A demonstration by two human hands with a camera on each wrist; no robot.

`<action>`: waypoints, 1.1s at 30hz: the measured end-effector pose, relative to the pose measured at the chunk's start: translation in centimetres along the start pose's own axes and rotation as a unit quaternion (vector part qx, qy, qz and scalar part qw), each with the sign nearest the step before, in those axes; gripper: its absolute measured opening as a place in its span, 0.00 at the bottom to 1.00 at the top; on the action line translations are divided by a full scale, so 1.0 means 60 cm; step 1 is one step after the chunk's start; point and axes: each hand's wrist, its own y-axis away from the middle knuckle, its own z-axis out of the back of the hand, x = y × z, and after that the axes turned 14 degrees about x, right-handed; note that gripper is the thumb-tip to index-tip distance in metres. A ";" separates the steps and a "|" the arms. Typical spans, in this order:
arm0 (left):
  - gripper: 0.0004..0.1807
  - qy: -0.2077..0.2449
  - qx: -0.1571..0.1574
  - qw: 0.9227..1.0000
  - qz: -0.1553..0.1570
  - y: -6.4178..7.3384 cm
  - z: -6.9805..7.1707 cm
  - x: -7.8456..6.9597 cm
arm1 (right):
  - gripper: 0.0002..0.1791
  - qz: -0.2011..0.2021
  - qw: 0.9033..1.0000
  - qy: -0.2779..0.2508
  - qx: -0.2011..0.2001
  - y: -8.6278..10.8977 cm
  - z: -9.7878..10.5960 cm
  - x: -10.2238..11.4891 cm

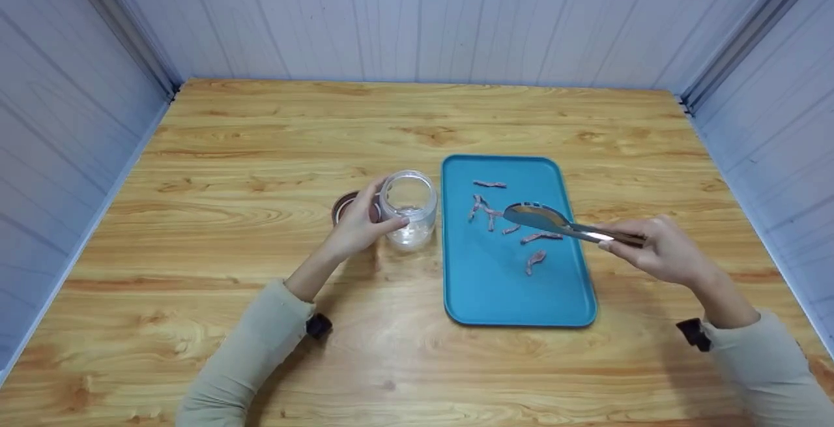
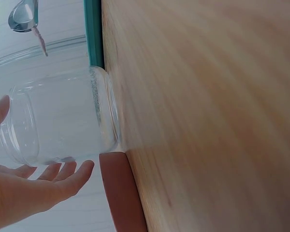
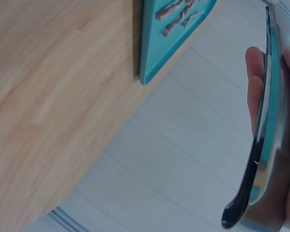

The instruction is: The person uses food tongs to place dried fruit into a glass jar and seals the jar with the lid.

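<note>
My left hand (image 1: 355, 230) holds a clear, wide-mouthed jar (image 1: 412, 233), thumb on the near side and fingers on the far side. The jar stands upright on the table without its lid. In my right hand (image 1: 668, 252) are metal tongs (image 1: 565, 225), gripped by the handles, their broad tips over the blue tray (image 1: 495, 300). A thin meat strip (image 2: 40, 41) hangs from the tong tips in the left wrist view. Several other brownish-pink strips (image 1: 535, 261) lie scattered on the tray.
A brown lid (image 1: 341, 207) lies on the table just left of the jar, partly hidden by my left hand. The tray's left rim is close beside the jar. White panelled walls (image 1: 417, 19) bound the wood-grain table (image 1: 293, 120) at the back and both sides.
</note>
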 end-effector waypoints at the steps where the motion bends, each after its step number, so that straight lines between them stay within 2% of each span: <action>1: 0.40 0.000 0.000 1.000 0.000 0.000 0.000 0.000 | 0.15 0.001 1.000 0.001 0.000 -0.001 0.002 0.001; 6: 0.40 0.002 -0.003 1.000 0.005 0.000 -0.001 0.001 | 0.16 0.006 1.000 0.002 -0.003 -0.013 0.014 0.016; 11: 0.40 0.002 -0.005 1.000 0.003 -0.001 -0.002 0.002 | 0.15 0.012 1.000 0.009 -0.004 -0.033 0.030 0.053; 16: 0.40 0.003 -0.003 1.000 0.008 -0.001 -0.001 0.000 | 0.16 0.040 0.999 -0.007 -0.005 -0.053 0.039 0.072; 19: 0.41 0.010 0.002 1.000 0.018 0.002 0.000 -0.007 | 0.17 0.047 0.999 -0.008 -0.002 -0.063 0.040 0.074; 26: 0.39 0.008 0.007 1.000 0.028 0.016 -0.002 -0.055 | 0.16 0.037 0.999 0.010 0.007 -0.086 0.040 0.067; 33: 0.38 0.007 0.007 1.000 0.018 0.018 -0.002 -0.058 | 0.17 0.050 0.998 0.009 0.021 -0.111 0.026 0.035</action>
